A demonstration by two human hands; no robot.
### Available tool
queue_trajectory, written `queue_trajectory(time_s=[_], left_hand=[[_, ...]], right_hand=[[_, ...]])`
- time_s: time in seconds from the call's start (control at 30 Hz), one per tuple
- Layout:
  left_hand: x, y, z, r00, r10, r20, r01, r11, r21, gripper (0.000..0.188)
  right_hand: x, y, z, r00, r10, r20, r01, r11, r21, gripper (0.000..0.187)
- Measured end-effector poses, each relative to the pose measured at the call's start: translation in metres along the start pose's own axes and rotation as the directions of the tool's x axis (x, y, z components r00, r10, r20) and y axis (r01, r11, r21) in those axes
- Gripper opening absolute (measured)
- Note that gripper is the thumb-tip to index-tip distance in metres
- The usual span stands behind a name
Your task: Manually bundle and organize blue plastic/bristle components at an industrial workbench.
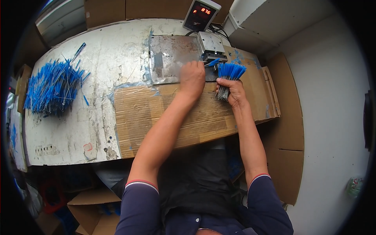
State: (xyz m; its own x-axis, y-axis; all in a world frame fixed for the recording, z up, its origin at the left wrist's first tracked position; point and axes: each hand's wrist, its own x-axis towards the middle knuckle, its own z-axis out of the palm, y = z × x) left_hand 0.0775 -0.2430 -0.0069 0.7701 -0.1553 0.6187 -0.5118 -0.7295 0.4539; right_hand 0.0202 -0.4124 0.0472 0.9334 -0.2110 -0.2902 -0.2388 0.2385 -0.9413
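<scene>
My right hand (234, 91) is closed round a thick bundle of thin wire brushes (232, 71). Their blue ends fan out above my fist and their bare wire ends stick out below. My left hand (192, 78) is closed in a pinch over the metal plate (172, 49). From its fingertips a single blue-tipped wire brush (214, 62) points right, by the front of a small metal fixture (212, 44). The pinching fingertips are partly hidden by the hand itself. On the left of the table lies a large loose pile of the same brushes (55, 88).
A display box (201, 15) with red lit digits stands behind the fixture, with cables beside it. Taped cardboard (168, 117) covers the front of the white table (98, 129). A cardboard panel (288, 129) and a white wall (333, 98) bound the right side.
</scene>
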Motion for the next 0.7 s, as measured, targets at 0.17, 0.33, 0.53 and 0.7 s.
queue_trajectory(time_s=[0.17, 0.33, 0.53, 0.7], left_hand=[[0.003, 0.0, 0.001, 0.983, -0.169, -0.071, 0.147, 0.958, -0.245, 0.005], [0.004, 0.005, 0.0, 0.98, -0.191, -0.058, 0.14, 0.865, -0.482, 0.011], [0.009, 0.001, 0.001, 0.975, -0.219, 0.047, 0.182, 0.65, -0.738, 0.01], [0.007, 0.002, 0.004, 0.977, -0.214, -0.009, 0.144, 0.685, -0.714, 0.01]], right_hand=[[0.001, 0.001, 0.007, 0.999, -0.036, -0.027, 0.035, 0.998, -0.044, 0.017], [0.002, 0.003, 0.02, 0.994, -0.034, -0.107, 0.027, 0.997, -0.071, 0.02], [0.0, 0.001, 0.022, 1.0, -0.016, 0.008, 0.017, 0.991, -0.134, 0.02], [-0.005, 0.009, 0.014, 0.999, 0.002, 0.034, -0.003, 1.0, 0.031, 0.024]])
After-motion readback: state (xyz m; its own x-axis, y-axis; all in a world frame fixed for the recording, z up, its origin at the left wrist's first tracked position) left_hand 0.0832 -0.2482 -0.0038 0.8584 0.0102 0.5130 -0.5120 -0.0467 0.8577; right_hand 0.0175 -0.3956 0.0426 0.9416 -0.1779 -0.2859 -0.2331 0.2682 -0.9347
